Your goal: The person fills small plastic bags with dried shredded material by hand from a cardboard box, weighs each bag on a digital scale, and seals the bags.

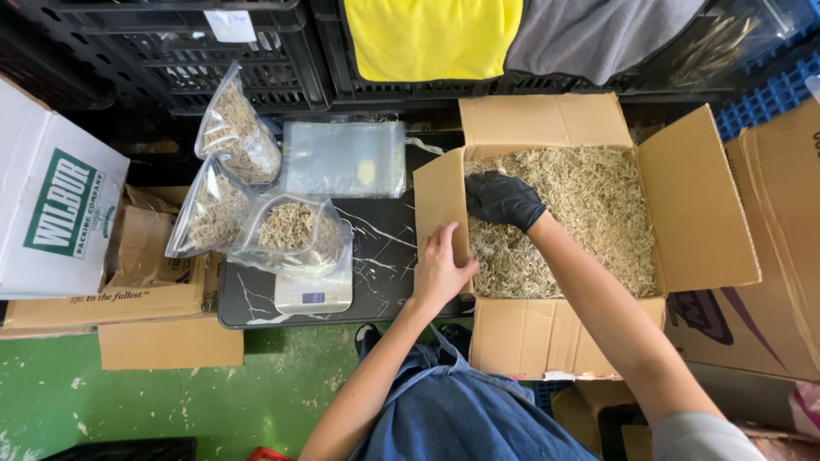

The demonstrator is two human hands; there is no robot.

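An open cardboard box point(696, 205) holds a heap of pale dried strands point(598, 205). My right hand point(502, 199), in a black glove, is down in the strands at the box's left side, fingers curled into them. My bare left hand point(440, 269) rests on the box's left flap, gripping its edge. To the left, an open clear bag point(290, 230) partly filled with the same strands sits on a small white digital scale point(314, 294) on a black marbled board point(384, 256).
Two filled clear bags point(231, 128) point(205, 213) lean behind the scale beside a stack of empty bags point(342, 158). Black crates point(171, 51) line the back, with yellow and grey cloths. Cardboard boxes stand at left and right. The floor is green.
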